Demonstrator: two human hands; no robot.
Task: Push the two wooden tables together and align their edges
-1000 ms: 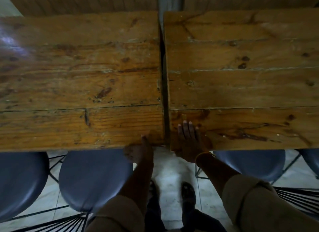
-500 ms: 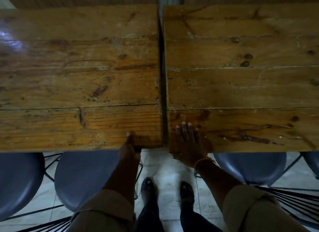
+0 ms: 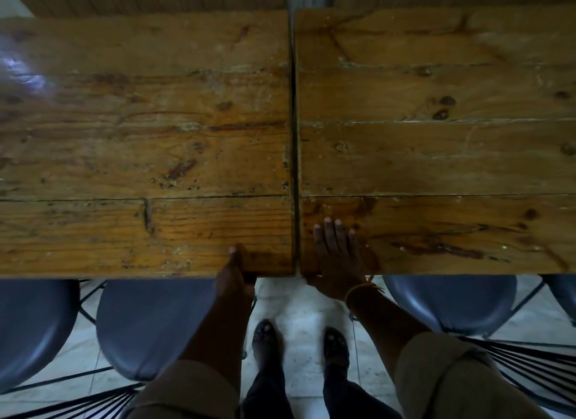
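Left worn brown plank table (image 3: 143,144) and right worn brown plank table (image 3: 436,144) are set side by side, thin seam between | left hand (image 3: 232,278) is clamped on left table's near edge, thumb on top | right hand (image 3: 338,256) is pressed flat, fingers spread, on right table's near-left corner

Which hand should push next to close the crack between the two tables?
Probably the left hand. It grips the left table edge, thumb on top, so it can pull sideways. The right hand lies flat on the right table.
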